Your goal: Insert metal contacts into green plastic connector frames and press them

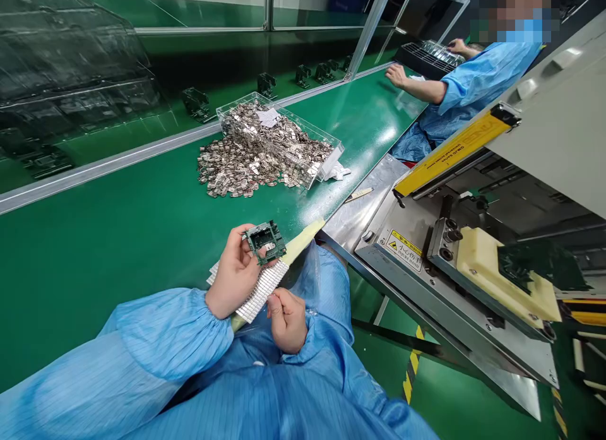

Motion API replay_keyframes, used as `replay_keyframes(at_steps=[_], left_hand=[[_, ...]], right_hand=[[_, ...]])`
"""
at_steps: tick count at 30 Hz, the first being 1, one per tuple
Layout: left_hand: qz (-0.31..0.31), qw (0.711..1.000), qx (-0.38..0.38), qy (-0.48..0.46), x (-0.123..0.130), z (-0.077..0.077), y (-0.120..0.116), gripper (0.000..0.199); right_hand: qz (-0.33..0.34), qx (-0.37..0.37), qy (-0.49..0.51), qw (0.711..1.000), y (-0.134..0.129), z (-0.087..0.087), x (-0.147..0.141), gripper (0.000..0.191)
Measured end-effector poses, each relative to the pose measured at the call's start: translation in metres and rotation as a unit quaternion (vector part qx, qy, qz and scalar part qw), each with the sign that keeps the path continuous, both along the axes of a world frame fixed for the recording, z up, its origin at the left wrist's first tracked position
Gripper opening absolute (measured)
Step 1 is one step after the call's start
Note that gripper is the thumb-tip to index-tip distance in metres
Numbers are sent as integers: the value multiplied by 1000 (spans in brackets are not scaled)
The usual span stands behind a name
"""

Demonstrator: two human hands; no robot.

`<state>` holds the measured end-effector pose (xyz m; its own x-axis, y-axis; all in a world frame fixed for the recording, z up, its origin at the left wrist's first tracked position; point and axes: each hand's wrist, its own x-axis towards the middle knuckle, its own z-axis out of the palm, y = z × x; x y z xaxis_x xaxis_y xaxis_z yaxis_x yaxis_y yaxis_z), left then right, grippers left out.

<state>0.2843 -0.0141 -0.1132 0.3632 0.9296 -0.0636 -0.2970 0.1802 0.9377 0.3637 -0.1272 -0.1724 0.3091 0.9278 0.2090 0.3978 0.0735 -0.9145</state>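
One left hand (234, 279), half curled, grasps one dark green plastic frame (267, 243) by its left side, near the green worktable's (118, 250) front edge. The frame is nearly square, with no clear long axis; its opening faces up toward the camera. Beyond, metal pieces (231, 168), too many to count, lie in and beside one clear tray (334, 159). One white label sheet (262, 293) slants from lower left to upper right. The right hand (288, 320) is clenched at its edge, thumb against forefinger; whether it pinches a label, I cannot tell.
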Motion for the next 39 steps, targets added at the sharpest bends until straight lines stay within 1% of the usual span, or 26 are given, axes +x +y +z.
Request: replay_keyframes(at_steps=[6, 9, 11, 13, 15, 16, 17, 19, 21, 22, 24, 27, 31, 35, 37, 39], left_hand=[[13, 1000, -3, 2, 0, 2, -1, 48], [21, 999, -28, -10, 2, -1, -2, 48], [32, 998, -42, -32, 0, -2, 0, 46], [63, 996, -40, -55, -8, -2, 6, 45], [111, 991, -18, -66, -27, 0, 17, 46], [142, 988, -1, -66, -41, 2, 23, 46], [177, 982, 16, -65, -57, 3, 30, 45], [249, 966, 36, -62, -92, 5, 40, 43], [311, 948, 31, -60, -123, 5, 47, 43], [332, 941, 21, -58, -135, 4, 49, 43], [349, 935, 2, -57, -150, 1, 53, 45], [342, 938, -14, -59, -153, -3, 60, 48], [311, 948, -15, -63, -144, -4, 62, 49], [291, 953, 1, -78, -139, -3, 56, 51], [297, 952, 1, -74, -138, -3, 55, 50], [311, 948, -16, -67, -137, -5, 56, 48]], right_hand=[[36, -26, -45, 998, -12, 15, 6, 27], [25, -43, -55, 997, -19, 30, 17, 27], [26, -46, -78, 996, -16, 43, 25, 28], [53, -35, -117, 991, -1, 57, 30, 29], [103, -25, -175, 979, 26, 70, 26, 29], [134, -30, -216, 967, 44, 75, 20, 29], [169, -45, -265, 948, 64, 80, 10, 28], [237, -89, -375, 892, 104, 86, -15, 25], [284, -121, -457, 834, 139, 89, -44, 22], [296, -127, -481, 815, 153, 89, -57, 22], [307, -125, -503, 798, 171, 87, -77, 22], [318, -118, -520, 784, 181, 81, -87, 22], [324, -104, -532, 776, 180, 78, -85, 25], [330, -86, -524, 780, 178, 79, -90, 24], [330, -81, -517, 786, 178, 79, -93, 22], [329, -79, -508, 792, 177, 79, -95, 24]])
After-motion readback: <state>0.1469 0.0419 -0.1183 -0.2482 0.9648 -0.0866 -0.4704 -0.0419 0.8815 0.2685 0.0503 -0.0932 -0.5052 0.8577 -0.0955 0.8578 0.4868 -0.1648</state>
